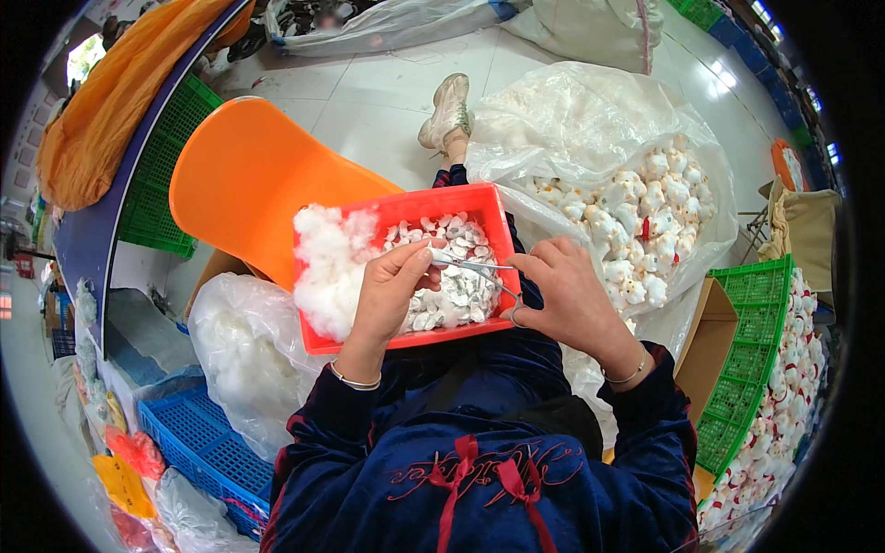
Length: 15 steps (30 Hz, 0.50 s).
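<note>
In my right hand (576,300) is a pair of slim metal forceps (481,267) with scissor-like finger rings; thumb and fingers grip the handles. Its tip reaches left to a small white fabric piece (441,256), pinched by the fingertips of my left hand (392,286). Whether the tip is inside the piece is too small to tell. Both hands are above a red plastic tray (415,339) on my lap. Fluffy white stuffing (332,267) fills the tray's left side, and many small white fabric pieces (470,300) lie on its right.
An orange chair (267,175) stands beyond the tray at left. A large clear bag (553,120) of small white plush pieces (645,221) lies at right. Bagged stuffing (244,350) and a blue crate (207,442) are at left; a green crate (747,350) is at right.
</note>
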Tool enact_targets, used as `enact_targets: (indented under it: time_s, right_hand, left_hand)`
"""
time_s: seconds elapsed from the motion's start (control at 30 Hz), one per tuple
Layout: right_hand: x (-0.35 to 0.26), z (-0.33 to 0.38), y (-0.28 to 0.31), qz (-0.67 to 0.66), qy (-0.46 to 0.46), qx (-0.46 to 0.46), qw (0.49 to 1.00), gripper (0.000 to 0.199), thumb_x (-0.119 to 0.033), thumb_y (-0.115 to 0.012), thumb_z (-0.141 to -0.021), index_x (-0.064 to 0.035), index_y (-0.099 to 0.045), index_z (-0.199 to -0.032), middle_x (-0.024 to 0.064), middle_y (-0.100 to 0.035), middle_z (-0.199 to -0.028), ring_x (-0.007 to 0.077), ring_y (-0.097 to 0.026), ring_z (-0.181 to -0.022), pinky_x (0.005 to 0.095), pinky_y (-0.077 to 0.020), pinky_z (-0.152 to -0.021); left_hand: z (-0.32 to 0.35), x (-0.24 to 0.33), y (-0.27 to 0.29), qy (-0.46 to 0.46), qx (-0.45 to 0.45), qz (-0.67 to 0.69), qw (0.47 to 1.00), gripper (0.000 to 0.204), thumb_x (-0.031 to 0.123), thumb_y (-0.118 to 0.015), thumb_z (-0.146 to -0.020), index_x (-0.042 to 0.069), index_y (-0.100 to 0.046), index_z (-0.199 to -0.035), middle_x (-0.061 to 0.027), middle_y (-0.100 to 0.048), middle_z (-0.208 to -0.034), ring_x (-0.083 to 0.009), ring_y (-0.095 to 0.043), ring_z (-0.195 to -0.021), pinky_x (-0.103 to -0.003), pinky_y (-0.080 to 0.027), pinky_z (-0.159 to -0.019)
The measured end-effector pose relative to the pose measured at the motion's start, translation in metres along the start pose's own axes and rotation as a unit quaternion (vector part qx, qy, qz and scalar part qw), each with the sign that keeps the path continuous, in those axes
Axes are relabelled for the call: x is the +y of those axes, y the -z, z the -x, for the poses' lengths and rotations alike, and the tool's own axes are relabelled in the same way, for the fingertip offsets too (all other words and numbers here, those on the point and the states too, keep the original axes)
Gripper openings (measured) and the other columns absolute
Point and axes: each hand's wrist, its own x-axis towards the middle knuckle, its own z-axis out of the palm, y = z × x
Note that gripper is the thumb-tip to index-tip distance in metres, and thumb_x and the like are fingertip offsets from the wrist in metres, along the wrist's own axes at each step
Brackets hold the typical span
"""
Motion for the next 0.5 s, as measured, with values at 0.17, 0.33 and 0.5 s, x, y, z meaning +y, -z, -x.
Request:
enact_targets:
  time_s: [0.17,0.33,0.5]
  right_hand:
    - [0.002,0.000,0.000,0.009,0.016,0.010,1.000,0.049,-0.025,-0.083,-0.073,-0.0113,-0.069,-0.118,0.0057,-0.064,-0.100,0.0274,-0.057,-0.105,0.0434,-0.0395,-0.088]
    - [0.005,0.003,0.002,0.024,0.012,-0.033,0.999,0.037,-0.027,-0.079,-0.079,-0.0131,-0.071,-0.112,0.0048,-0.064,-0.092,0.0261,-0.059,-0.096,0.0436,-0.0392,-0.085]
    - [-0.002,0.001,0.012,0.047,0.007,-0.078,0.996,0.033,-0.028,-0.078,-0.081,-0.0127,-0.071,-0.109,0.0055,-0.065,-0.092,0.0267,-0.060,-0.096,0.0435,-0.0405,-0.083]
  left_hand:
    - [-0.001,-0.002,0.003,0.003,0.010,-0.013,1.000,0.028,0.017,-0.061,-0.104,-0.002,-0.072,-0.121,-0.0035,-0.067,-0.089,-0.0075,-0.060,-0.076,-0.023,-0.054,-0.072]
    - [0.000,-0.001,0.001,-0.003,0.006,-0.029,1.000,0.027,0.018,-0.062,-0.104,-0.003,-0.073,-0.117,-0.0030,-0.066,-0.087,-0.0071,-0.059,-0.075,-0.023,-0.051,-0.069]
    - [0.002,-0.003,-0.005,-0.040,0.004,-0.133,0.990,0.023,0.014,-0.062,-0.103,-0.003,-0.074,-0.114,-0.0020,-0.066,-0.083,-0.0074,-0.058,-0.071,-0.022,-0.050,-0.069]
